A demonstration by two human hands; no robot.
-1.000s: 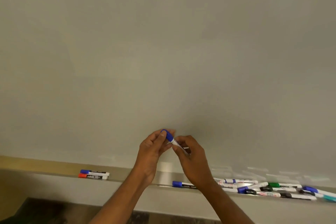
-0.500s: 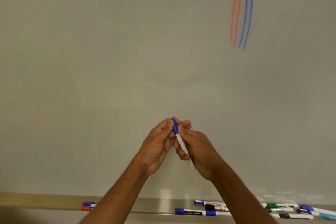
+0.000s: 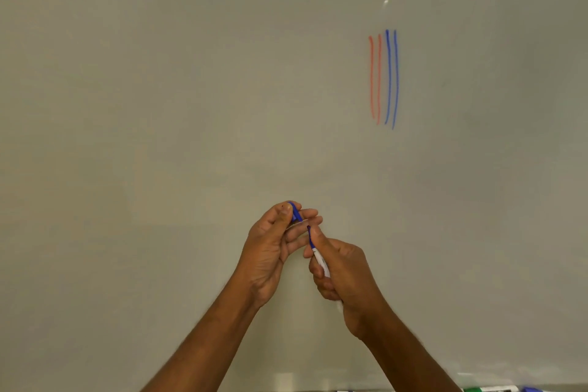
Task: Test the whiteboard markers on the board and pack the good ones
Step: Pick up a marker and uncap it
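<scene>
A pale whiteboard (image 3: pixel 159 105) fills the head view. Toward two o'clock stand two red strokes (image 3: pixel 374 79) and, just beside them, two blue strokes (image 3: pixel 392 79). Near six o'clock the left hand (image 3: pixel 273 251) pinches a blue cap (image 3: pixel 296 212), just apart from the blue whiteboard marker (image 3: pixel 319 261), which the right hand (image 3: pixel 343 277) grips in curled fingers, tip upward. At five o'clock, marker ends (image 3: pixel 490 389) show at the bottom edge.

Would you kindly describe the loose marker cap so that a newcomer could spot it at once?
In front of the whiteboard, low and central, two hands meet. The left hand pinches the blue cap, just above the uncapped marker gripped by the right hand. The cap is short and all blue; the marker has a long white barrel.
</scene>
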